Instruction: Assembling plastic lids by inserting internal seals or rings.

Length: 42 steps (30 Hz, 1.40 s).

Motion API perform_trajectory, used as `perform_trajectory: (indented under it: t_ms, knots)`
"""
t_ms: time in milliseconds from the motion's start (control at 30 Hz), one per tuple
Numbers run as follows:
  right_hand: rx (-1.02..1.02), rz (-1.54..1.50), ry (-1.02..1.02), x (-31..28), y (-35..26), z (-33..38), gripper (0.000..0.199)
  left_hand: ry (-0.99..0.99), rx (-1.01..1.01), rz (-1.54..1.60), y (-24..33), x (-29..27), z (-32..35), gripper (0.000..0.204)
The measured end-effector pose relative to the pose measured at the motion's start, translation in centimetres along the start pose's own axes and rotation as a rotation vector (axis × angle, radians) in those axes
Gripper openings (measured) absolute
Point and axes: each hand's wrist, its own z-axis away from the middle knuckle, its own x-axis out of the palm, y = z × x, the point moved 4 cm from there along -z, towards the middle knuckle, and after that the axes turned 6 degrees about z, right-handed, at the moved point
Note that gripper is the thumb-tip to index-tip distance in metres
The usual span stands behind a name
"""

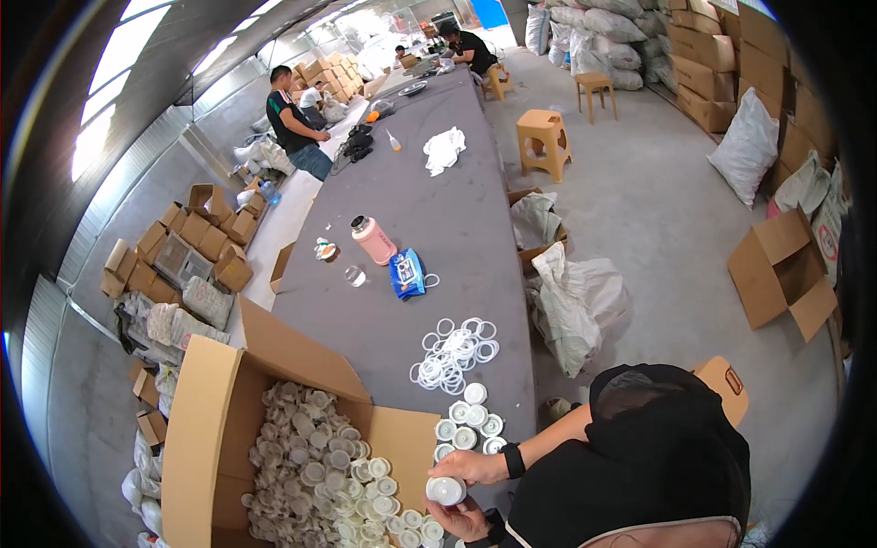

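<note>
A round white plastic cap point(446, 491) is between my two hands, above the edge of an open cardboard box. My right hand point(468, 467), the upper one with a dark wristband, grips the cap from above. From below, my left hand point(462, 521) has its fingers closed against the same cap; part of that hand is hidden. Beside my right hand, several similar white caps point(464, 437) stand together on the grey-covered table point(393, 320). A loose pile of white rings point(448, 361) lies just beyond them. The box point(203, 429) holds a great heap of translucent caps point(306, 466).
Farther along the table are a pink bottle point(373, 239), a blue packet point(407, 276) and a white cloth point(445, 151). A white sack point(571, 306) leans at the table's right side. One person point(292, 123) stands at the far left; others sit at the far end.
</note>
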Motion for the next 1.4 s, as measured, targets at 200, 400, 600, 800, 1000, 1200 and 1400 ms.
perform_trajectory:
  t_ms: [200, 400, 600, 800, 1000, 1200, 1400]
  knots:
    - [-0.078, 0.131, -0.152, -0.7, -0.5, -0.1, 0.028, 0.03, -0.02, 0.298, -0.7, 1.7, -1.2, 0.021]
    - [0.148, 0.364, -0.388, -1.5, 0.1, -0.9, 0.028, -0.098, 0.023, -0.065, -0.2, 0.4, -1.8, 0.019]
    - [0.163, 0.148, -0.198, -1.9, 2.3, -2.3, 0.027, -0.159, -0.057, 0.068, -0.1, -1.2, -2.7, 0.02]
    - [0.25, -0.143, -0.267, -0.6, 1.3, -2.3, 0.025, -0.08, -0.076, 0.367, 1.1, -1.0, -2.4, 0.023]
    - [0.3, -0.353, -0.331, -0.9, 4.2, -2.2, 0.02, -0.32, 0.051, 0.419, 0.2, -1.7, -2.0, 0.031]
    - [0.32, -0.138, -0.123, -2.7, 8.4, -2.4, 0.015, -0.102, -0.077, 0.217, -2.7, -7.3, -4.2, 0.025]
    - [0.598, 0.34, 0.042, -7.3, 15.7, -3.1, 0.018, 0.347, 0.51, -1.138, -0.9, -15.9, -5.6, 0.031]
